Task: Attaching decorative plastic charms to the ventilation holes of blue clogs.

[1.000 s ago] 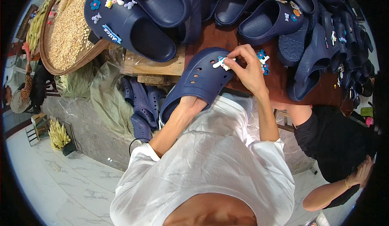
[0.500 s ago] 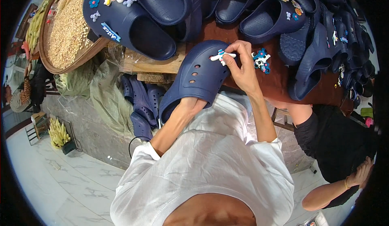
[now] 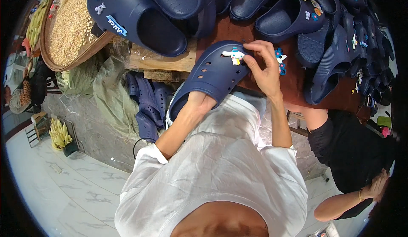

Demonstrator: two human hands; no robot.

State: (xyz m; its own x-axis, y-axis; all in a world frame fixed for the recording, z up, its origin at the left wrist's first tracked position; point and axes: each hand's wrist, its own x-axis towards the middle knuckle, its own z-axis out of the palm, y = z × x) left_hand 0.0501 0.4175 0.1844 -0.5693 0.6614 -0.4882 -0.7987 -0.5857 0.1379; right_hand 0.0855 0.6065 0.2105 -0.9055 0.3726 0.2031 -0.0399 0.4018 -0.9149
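Observation:
A navy clog (image 3: 212,73) with vent holes is tilted in front of me, toe pointing away. My left hand (image 3: 199,101) reaches into its opening and holds it from within; the fingers are hidden inside. On the toe sits a white long-eared cartoon shoe charm (image 3: 234,56) with blue and yellow details. At the charm's right side is my right hand (image 3: 264,65), thumb tip at its edge and index finger by the clog's rim, the two apart. Just beyond that hand, a small cluster of blue and white charms (image 3: 280,60) lies on the brown tabletop, partly covered by the hand.
Several navy clogs (image 3: 289,18) crowd the brown table (image 3: 255,84) at the back and right, some with charms. A decorated clog (image 3: 140,22) stands at far left beside a round basket (image 3: 100,52) of pale grains. More clogs (image 3: 148,105) lie below. A person in black (image 3: 352,147) sits at right.
My right thumb and index finger have opened from their pinch on the charm, which now lies face up on the toe. The clog and both hands have shifted slightly to the right.

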